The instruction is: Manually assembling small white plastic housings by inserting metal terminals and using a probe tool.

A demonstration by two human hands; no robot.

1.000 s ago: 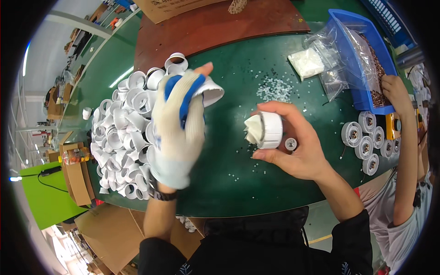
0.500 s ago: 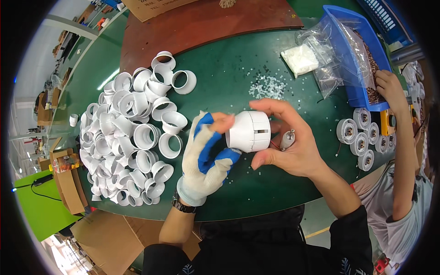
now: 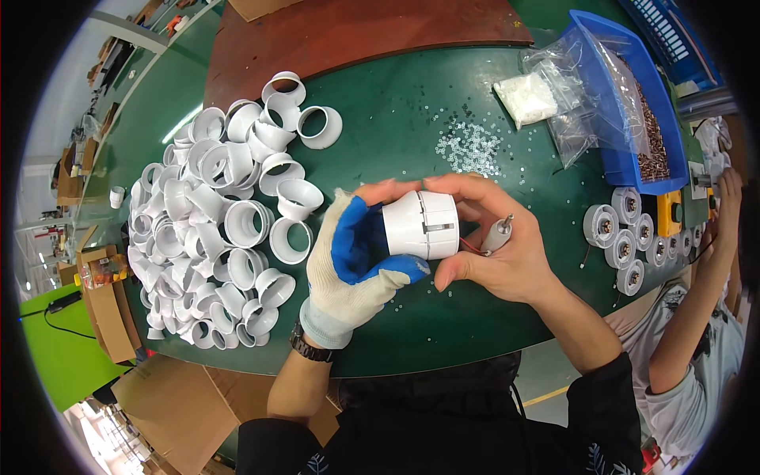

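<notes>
Between my two hands a white plastic housing [image 3: 408,227], round and tapered with a small slot in its wall, is held on its side above the green table. My left hand [image 3: 342,273], in a white knitted glove with blue coating and bare fingertips, closes around its left end. The bare right hand [image 3: 511,265] wraps its right end, thumb below and fingers above. By the right palm hangs a small pale cylinder [image 3: 497,235] with a metal tip, on red wires from the housing. A big heap of white plastic collars [image 3: 245,223] lies to the left of my gloved hand.
Small clear pieces [image 3: 469,149] lie scattered beyond my hands. A bag of white parts [image 3: 526,101] sits near a blue bin [image 3: 633,180] of copper-coloured pieces. Several round white assemblies [image 3: 602,226] stand at right, where a co-worker's arm [image 3: 701,305] reaches in.
My left hand has closed further around the housing, its fingers now over the top and thumb beneath. The co-worker's hand has left the blue bin and moved to the right.
</notes>
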